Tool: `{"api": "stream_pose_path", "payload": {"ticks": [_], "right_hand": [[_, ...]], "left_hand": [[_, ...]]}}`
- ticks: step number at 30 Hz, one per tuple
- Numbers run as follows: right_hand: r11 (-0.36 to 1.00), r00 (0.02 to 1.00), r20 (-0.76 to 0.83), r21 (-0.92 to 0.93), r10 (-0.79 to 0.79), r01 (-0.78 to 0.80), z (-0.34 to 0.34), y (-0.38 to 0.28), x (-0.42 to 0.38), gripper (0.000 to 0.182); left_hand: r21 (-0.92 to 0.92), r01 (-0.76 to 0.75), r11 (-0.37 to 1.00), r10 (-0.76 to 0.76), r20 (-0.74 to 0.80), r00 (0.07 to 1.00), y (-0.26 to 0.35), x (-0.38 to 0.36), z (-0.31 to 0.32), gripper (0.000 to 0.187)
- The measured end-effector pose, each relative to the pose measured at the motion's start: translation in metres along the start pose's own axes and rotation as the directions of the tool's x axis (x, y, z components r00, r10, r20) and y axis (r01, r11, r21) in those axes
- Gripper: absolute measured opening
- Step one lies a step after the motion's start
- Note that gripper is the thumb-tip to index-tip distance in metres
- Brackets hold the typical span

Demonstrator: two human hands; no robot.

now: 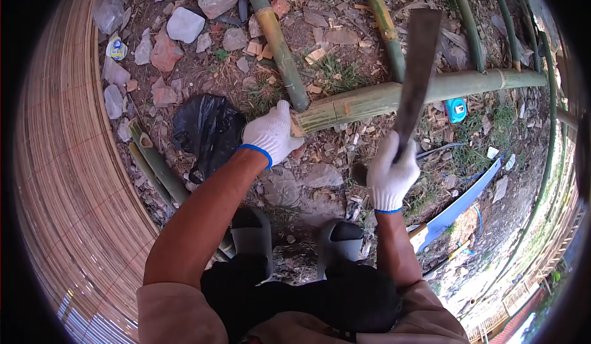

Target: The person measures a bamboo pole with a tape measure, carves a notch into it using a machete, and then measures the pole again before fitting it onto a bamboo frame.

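Observation:
My left hand [274, 133], in a white knit glove with a blue cuff, is closed around the near end of a thick green bamboo pole [369, 98]. The pole runs off to the right across the ground. In my right hand [393, 170], gloved the same way, is a machete [418, 67], its broad dark blade raised upright above the pole. Beside my left hand, a thinner bamboo pole [277, 42] meets the thick one near its end. Shallow cut marks show on the thick pole's surface.
A teal tape measure [455, 110] lies behind the thick pole's near side at right. A handsaw [458, 205] rests at lower right. A black plastic bag [209, 132], stones [185, 25] and bamboo pieces [161, 165] lie left. Slatted matting [74, 159] borders the left edge.

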State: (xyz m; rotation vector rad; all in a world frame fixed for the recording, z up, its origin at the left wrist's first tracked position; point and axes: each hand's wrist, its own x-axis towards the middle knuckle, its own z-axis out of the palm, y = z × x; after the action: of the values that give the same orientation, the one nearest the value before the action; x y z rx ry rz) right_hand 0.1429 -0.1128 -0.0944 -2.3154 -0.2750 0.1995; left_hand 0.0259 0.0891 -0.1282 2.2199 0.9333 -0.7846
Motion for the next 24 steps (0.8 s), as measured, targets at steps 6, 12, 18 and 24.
{"api": "stream_pose_path", "payload": {"ticks": [6,12,18,24], "right_hand": [[0.976,0.971,0.209,-0.153,-0.119,0.153,-0.003,-0.007,0.002,0.03],[0.958,0.92,0.39,-0.244,-0.049,0.154,0.032,0.026,-0.012,0.038],[0.906,0.963,-0.022,0.347,0.267,-0.243,-0.011,-0.028,0.002,0.032],[0.96,0.949,0.312,-0.257,-0.031,0.116,0.004,-0.006,0.003,0.033]], "left_hand": [[0.009,-0.028,1.0,0.028,0.006,1.0,-0.002,-0.001,-0.001,0.062],[0.049,-0.103,0.993,0.104,-0.03,0.994,-0.005,-0.003,0.007,0.065],[0.039,-0.053,0.998,0.052,0.018,0.998,-0.006,-0.001,0.004,0.065],[0.048,-0.09,0.995,0.092,-0.033,0.995,-0.006,0.003,0.002,0.064]]}}
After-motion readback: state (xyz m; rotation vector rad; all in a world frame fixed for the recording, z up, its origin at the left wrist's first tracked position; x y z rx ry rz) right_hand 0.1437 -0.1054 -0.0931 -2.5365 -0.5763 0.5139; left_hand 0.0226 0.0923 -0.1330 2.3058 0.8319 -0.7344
